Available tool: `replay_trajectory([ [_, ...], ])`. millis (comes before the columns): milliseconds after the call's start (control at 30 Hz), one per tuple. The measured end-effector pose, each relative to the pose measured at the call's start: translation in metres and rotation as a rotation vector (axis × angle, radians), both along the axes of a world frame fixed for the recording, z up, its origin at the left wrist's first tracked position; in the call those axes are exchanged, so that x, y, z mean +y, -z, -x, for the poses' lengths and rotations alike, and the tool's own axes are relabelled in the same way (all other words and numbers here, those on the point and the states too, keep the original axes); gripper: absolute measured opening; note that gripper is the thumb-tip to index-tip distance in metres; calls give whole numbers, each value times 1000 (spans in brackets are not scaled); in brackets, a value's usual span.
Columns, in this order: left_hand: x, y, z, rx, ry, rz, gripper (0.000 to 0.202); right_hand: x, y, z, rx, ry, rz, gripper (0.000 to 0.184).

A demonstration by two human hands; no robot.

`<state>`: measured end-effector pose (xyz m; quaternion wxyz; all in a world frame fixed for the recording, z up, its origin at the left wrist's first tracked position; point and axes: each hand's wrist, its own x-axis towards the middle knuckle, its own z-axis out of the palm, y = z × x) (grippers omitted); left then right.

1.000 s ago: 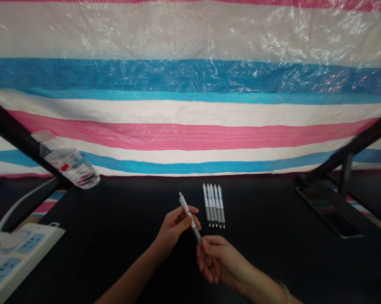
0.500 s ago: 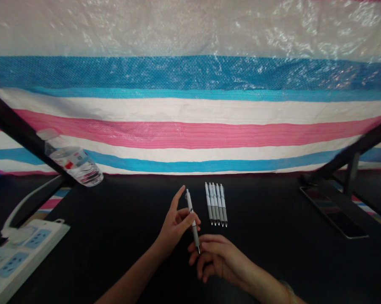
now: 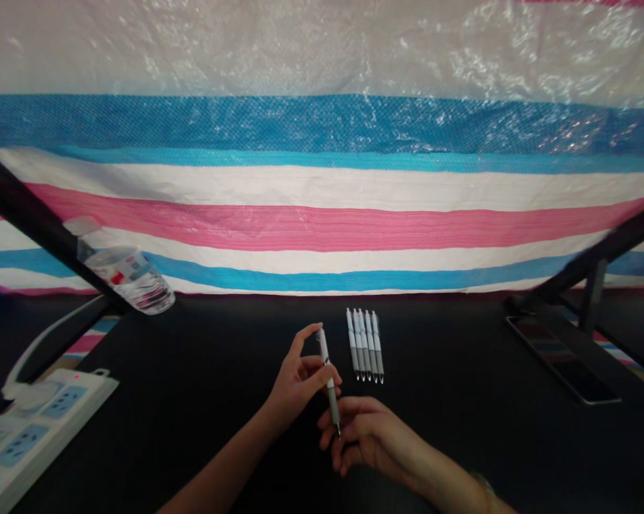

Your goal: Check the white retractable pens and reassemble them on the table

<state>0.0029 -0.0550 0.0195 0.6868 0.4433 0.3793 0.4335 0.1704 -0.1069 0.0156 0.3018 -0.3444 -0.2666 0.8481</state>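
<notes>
A white and grey click pen is pinched between the thumb and fingers of my left hand, slanting with its metal tip down and to the right. The index finger of that hand bends over the pen's top end, at the push button. My right hand is just below, its fingers loosely curved and apart around the pen's tip end. Whether they touch the pen is hard to tell. Several matching pens lie side by side in a row on the black table, beyond my right hand, tips toward me.
A white power strip with a plugged-in cable lies at the left. A clear plastic bottle leans near a black frame bar. On the right a phone lies by another bar. A striped plastic sheet hangs behind the table.
My left index finger has bent down from pointing up and now rests on the pen's top. The pen has shifted slightly down and right. My right hand has barely moved.
</notes>
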Motion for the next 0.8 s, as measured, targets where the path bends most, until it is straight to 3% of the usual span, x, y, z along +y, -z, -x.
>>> replay_trajectory([
  [300, -1, -4, -2, -3, 14, 1, 94, 2, -1, 0, -4, 2, 17, 36],
  [567, 1, 4, 0, -11, 18, -10, 90, 2, 8, -1, 29, -12, 2, 35],
  [800, -1, -4, -2, -16, -29, 1, 92, 0, 4, 1, -1, -12, 2, 34],
])
